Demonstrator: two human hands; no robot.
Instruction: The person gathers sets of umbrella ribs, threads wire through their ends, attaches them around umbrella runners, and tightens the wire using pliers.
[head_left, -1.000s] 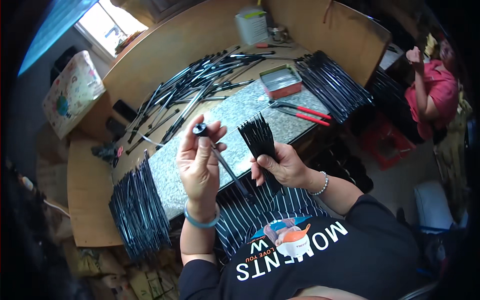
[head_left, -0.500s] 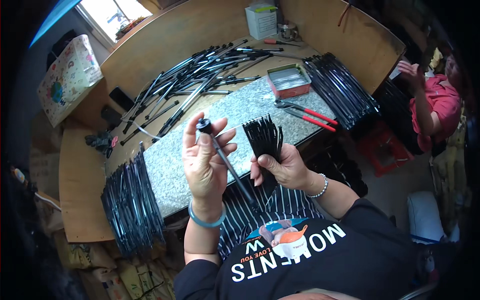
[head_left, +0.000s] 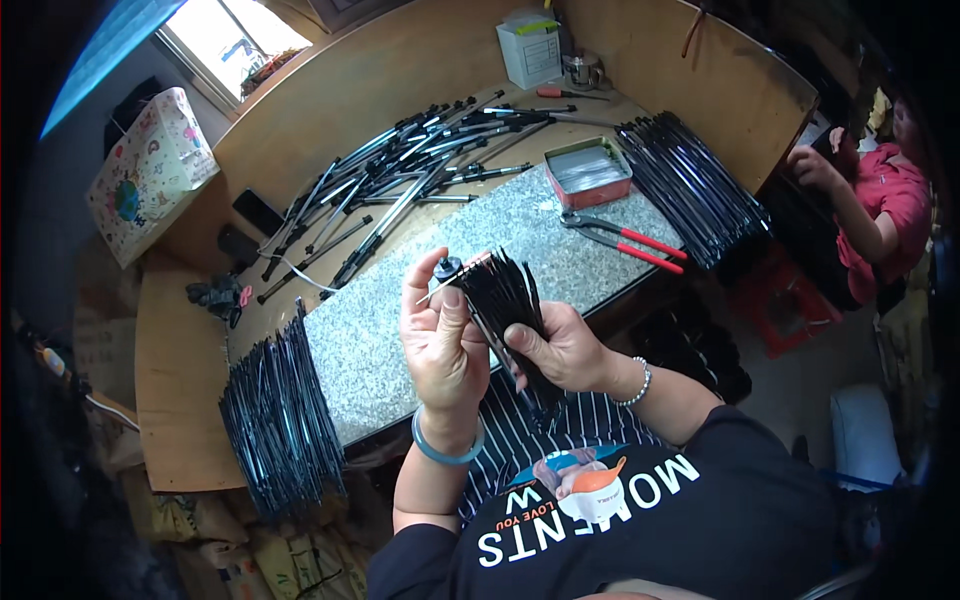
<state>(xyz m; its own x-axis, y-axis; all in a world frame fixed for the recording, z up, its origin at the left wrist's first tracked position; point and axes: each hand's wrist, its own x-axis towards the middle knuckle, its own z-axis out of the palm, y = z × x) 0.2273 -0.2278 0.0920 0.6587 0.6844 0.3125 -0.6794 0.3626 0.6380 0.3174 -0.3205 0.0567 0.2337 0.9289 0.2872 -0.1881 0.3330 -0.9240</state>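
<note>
Rods (head_left: 508, 300), a fan of thin black ones, stand above the person's lap at the near edge of the stone slab (head_left: 400, 330). In the head view, the only one, the right hand (head_left: 565, 350) is wrapped around the bundle low down, thumb across the front, the upper ends splaying apart. The left hand (head_left: 445, 345) pinches a single rod near its top, just under a small round cap (head_left: 447, 267), fingers curled close together.

They look light and stiff but springy, and smooth enough to slide past one another, so a loose grip would probably let the fan spill. Low on the bundle seems the right hold; a single rod is best taken near its capped end.

Pliers (head_left: 625, 240) and a tin (head_left: 590, 172) lie on the slab beyond.
</note>
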